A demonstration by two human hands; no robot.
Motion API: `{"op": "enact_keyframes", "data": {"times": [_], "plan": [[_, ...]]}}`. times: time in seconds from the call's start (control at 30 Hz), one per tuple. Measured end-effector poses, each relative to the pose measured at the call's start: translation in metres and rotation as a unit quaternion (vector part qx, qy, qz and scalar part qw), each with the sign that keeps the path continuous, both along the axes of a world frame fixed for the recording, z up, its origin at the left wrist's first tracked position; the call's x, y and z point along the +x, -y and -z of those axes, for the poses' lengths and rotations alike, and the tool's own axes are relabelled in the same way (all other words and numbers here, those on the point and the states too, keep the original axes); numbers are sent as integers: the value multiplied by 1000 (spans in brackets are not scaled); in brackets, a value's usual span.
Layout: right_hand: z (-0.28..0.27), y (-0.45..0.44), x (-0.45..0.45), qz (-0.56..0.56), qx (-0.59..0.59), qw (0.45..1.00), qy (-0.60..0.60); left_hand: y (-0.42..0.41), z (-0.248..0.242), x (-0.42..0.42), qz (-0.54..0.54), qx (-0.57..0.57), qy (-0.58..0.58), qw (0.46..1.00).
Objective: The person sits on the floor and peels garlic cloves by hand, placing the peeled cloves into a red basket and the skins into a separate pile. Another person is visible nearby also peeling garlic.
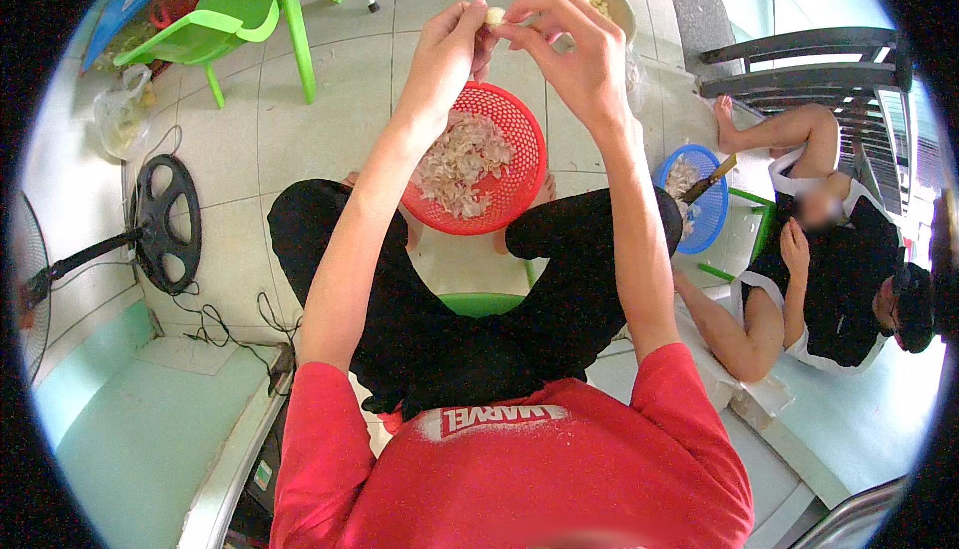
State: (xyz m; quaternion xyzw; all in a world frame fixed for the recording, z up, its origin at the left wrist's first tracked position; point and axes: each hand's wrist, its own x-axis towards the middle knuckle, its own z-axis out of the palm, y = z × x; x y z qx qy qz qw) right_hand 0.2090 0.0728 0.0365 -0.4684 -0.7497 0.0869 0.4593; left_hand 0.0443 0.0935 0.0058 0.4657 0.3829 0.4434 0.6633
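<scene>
Both hands are raised beyond the red plastic colander, meeting at a pale peeled garlic clove [495, 16]. My left hand [447, 47] pinches the clove between thumb and fingers. My right hand [581, 54] has its thumb and forefinger tips against the clove's right side, other fingers loosely bent. Below them, between my feet, sits the red colander [533, 174] with a heap of papery garlic skins [464, 163] in it. Partly behind my right hand stands a light-coloured bowl [623, 13] containing peeled cloves [592, 0].
To the right, a seated person [832, 272] is beside a blue basket [708, 227] holding skins and a wooden-handled knife [710, 178]. A green plastic chair [240, 17], a plastic bag [123, 114] and a standing fan's base [166, 223] with trailing cords are on the left.
</scene>
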Motion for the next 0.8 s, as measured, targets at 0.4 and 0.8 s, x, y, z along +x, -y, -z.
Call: {"op": "enact_keyframes", "data": {"times": [0.4, 0.8], "plan": [[2, 2, -1, 22, 22, 998, 49, 1, 7, 4, 10, 54, -23, 998], [-6, 0, 3, -45, -14, 999, -19, 6, -5, 5, 61, 83, 11, 995]]}}
